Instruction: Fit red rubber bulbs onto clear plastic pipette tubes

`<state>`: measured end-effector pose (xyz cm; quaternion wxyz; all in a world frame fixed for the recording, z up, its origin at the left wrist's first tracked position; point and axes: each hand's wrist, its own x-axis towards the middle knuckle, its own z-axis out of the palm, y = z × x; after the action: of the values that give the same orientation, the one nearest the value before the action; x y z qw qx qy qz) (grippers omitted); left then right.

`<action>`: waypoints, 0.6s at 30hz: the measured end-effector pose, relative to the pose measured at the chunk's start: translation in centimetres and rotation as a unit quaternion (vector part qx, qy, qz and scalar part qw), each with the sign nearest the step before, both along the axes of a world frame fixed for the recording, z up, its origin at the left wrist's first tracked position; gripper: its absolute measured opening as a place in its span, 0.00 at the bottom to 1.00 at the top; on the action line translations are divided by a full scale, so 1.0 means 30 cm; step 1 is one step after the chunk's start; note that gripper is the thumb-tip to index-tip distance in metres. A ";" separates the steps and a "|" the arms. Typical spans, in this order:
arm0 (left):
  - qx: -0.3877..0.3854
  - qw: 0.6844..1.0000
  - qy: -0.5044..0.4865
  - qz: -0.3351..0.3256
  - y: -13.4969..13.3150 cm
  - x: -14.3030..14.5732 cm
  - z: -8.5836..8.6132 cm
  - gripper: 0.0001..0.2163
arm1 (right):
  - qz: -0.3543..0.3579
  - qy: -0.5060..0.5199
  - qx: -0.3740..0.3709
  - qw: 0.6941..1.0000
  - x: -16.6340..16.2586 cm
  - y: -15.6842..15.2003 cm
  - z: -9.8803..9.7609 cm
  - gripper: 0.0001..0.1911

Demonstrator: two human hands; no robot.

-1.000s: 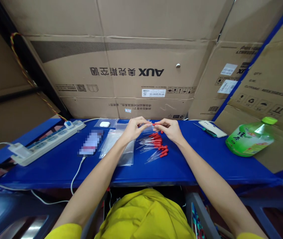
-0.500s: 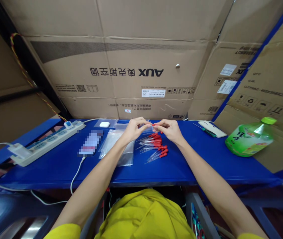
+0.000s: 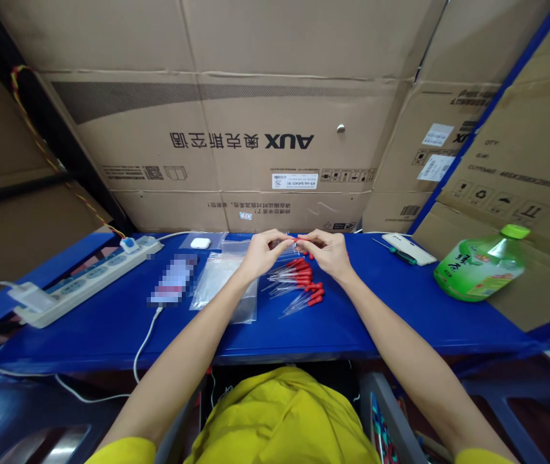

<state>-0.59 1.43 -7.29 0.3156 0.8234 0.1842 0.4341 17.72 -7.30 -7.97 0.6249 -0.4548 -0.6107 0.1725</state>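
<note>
My left hand [image 3: 261, 252] and my right hand [image 3: 327, 251] meet over the far half of the blue table, fingertips almost touching. Between them is a dropper, its red rubber bulb [image 3: 298, 240] showing at the fingertips. Both hands are closed in a pinch on it; the fingers hide most of its clear tube. Just below lies a pile of droppers [image 3: 304, 276] with red bulbs to the right and thin clear tubes to the left. Clear plastic bags [image 3: 216, 283] lie partly under my left forearm.
On the left are a phone [image 3: 174, 280] on a white cable, a white power strip [image 3: 91, 283] and a white earphone case [image 3: 200, 243]. To the right stand a tilted green drink bottle [image 3: 480, 267], a white phone-like slab [image 3: 410, 248] and a green-handled screwdriver [image 3: 403, 256]. Cardboard [image 3: 245, 103] walls the back.
The whole view has shifted slightly left. Both hands stay pinched together at the dropper, with only a small shift of the fingers; the pile looks the same.
</note>
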 end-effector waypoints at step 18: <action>0.058 0.961 0.248 0.106 0.026 -0.005 -0.068 0.09 | -0.108 -0.336 -0.046 0.935 0.109 0.067 -0.054 0.10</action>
<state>-0.75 2.22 -9.34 0.1637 0.8979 0.3174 0.2574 21.01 -5.30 -9.59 0.3770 -0.5774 -0.7236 -0.0308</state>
